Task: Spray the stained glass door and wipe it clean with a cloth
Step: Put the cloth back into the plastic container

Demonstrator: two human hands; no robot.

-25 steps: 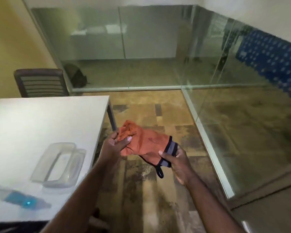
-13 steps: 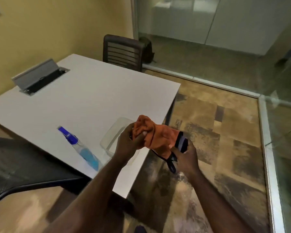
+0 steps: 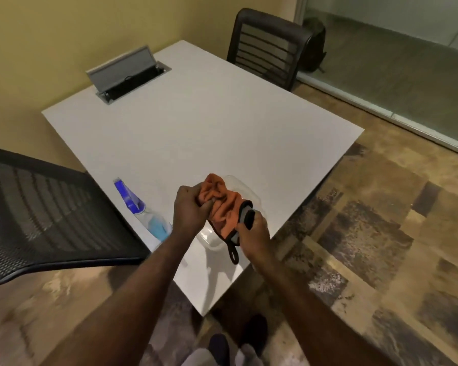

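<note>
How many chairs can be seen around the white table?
2. One dark chair stands at the far side of the table, near the glass wall. The other, a mesh-backed chair, is at the near left edge, beside the spray bottle. Others may be out of view.

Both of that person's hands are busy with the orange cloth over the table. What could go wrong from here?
The spray bottle lies on its side near the table's edge, so it might leak or get knocked off. The clear tray sits right under the cloth, gripped by left hand and right hand; a careless move could nudge it off the corner.
</note>
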